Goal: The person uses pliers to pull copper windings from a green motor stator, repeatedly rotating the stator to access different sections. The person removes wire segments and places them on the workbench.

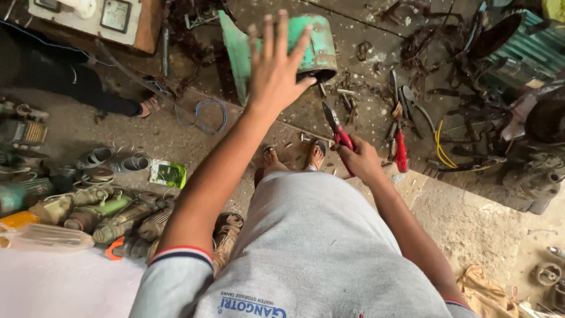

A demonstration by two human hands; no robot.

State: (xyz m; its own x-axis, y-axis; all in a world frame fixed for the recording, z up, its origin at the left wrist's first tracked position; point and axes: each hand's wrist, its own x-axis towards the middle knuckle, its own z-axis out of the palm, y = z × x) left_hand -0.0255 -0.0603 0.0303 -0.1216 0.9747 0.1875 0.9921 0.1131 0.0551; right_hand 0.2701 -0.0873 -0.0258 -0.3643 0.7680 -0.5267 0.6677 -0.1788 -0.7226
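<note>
My left hand [275,65] is raised with its fingers spread, hovering in front of a green metal motor housing [318,47] that stands on the dirty workbench [365,112]; it holds nothing. Lower and to the right, my right hand [359,160] grips red-handled pliers [336,128], their dark jaws pointing up toward the housing. My feet in sandals [294,158] show below the bench edge.
More red-handled tools [401,147], yellow wire [441,150] and metal scraps litter the bench. A green finned motor [518,44] sits at the far right. Old motor parts [100,215] and coils lie on the floor at left, near another person's foot [150,107].
</note>
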